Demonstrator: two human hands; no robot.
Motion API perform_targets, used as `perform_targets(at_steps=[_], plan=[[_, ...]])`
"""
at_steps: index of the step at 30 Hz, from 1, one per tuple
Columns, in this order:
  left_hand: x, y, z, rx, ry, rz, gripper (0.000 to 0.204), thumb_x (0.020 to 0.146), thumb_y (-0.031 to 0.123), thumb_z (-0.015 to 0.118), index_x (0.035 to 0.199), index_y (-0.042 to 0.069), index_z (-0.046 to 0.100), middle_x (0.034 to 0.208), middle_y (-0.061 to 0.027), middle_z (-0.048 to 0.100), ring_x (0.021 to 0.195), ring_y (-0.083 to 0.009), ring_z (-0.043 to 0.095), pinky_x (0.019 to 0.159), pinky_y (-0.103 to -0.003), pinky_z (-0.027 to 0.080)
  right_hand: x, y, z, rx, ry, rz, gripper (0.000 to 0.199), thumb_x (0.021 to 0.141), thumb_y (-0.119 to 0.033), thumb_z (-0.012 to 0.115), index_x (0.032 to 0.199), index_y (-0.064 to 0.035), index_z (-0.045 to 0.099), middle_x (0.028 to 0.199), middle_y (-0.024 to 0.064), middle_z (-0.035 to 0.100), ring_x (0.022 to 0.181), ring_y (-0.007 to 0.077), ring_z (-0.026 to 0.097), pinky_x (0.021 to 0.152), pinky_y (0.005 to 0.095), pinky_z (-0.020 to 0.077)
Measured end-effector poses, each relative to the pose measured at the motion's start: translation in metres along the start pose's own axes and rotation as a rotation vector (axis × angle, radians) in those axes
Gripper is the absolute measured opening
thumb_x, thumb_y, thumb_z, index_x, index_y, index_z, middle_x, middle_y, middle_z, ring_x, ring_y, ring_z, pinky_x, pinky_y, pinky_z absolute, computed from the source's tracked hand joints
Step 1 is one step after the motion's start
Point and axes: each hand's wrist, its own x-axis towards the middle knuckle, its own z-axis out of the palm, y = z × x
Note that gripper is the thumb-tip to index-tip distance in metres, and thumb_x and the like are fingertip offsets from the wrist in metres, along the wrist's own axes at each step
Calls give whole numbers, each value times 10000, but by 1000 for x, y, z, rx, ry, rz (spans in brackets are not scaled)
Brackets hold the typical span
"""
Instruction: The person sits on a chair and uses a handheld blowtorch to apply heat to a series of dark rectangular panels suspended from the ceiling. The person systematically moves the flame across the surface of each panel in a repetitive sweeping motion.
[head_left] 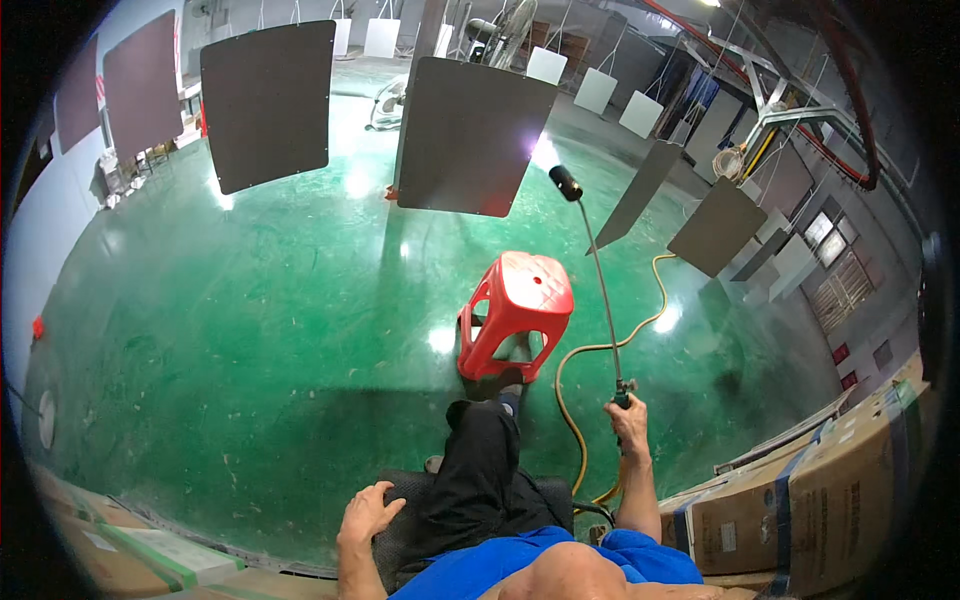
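- With fingers of the right hand (629, 426) wrapped round a green handle (622, 399), gripping the torch (604, 291), right of centre in the frame.
- Directed by its black nozzle (566, 183) toward a dark hanging panel (475, 135), upper centre, with violet-white glow near the panel's right edge.
- With fingers of the left hand (368, 515) loosely spread, resting beside a dark seat (410, 487), lower centre-left.
- Noted mid-frame: red stool (540, 285), with yellow hose (590, 348) to its right.

Up here at head height, one wide fisheye, looking down and forward, left hand (370, 514) and right hand (630, 426) close below, green floor (250, 330) sweeping away ahead
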Motion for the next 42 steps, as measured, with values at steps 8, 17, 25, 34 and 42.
perform_targets(at_steps=[8, 17, 25, 34, 42], plan=[[3, 4, 3, 52, -13, -25, 534, 833, 398, 670, 1242, 64, 593, 1197, -184, 634, 1135, -338, 586, 956, -428, 471, 27, -52, -7, 181, -66, -37, 144, 769, -101, 720, 822, -44, 598, 576, -21, 520, 450, 71, 463, 409, 242, 362], [16, 22, -12, 4, -127, -304, 543, 827, 381, 686, 1260, 68, 590, 1190, -187, 641, 1090, -329, 616, 929, -421, 482, 11, 30, -15, 109, -80, -36, 165, 754, -114, 739, 844, -52, 616, 586, -41, 509, 463, 59, 449, 429, 248, 361], [41, 29, 23, 62, 216, 124, 496, 824, 282, 713, 1214, 5, 586, 1105, -200, 651, 1019, -335, 636, 890, -415, 498, -12, 75, -42, 244, 19, 77, 141, 761, -108, 729, 825, -54, 615, 591, -34, 530, 453, 61, 469, 415, 236, 369], [122, 139, 76, -235, 335, 421, 448, 849, 224, 691, 1230, 17, 576, 1100, -177, 651, 977, -297, 648, 863, -392, 508, 16, 50, -72, 408, 20, 136, 137, 773, -81, 731, 836, -64, 611, 560, -26, 522, 419, 72, 473, 389, 238, 358], [168, 45, 101, -198, 321, 100, 465, 874, 342, 649, 1229, 47, 595, 1112, -169, 665, 1016, -324, 642, 904, -402, 493, 10, 62, -82, 476, -44, 110, 153, 764, -80, 740, 841, -58, 611, 576, -30, 540, 428, 56, 467, 398, 233, 355]])
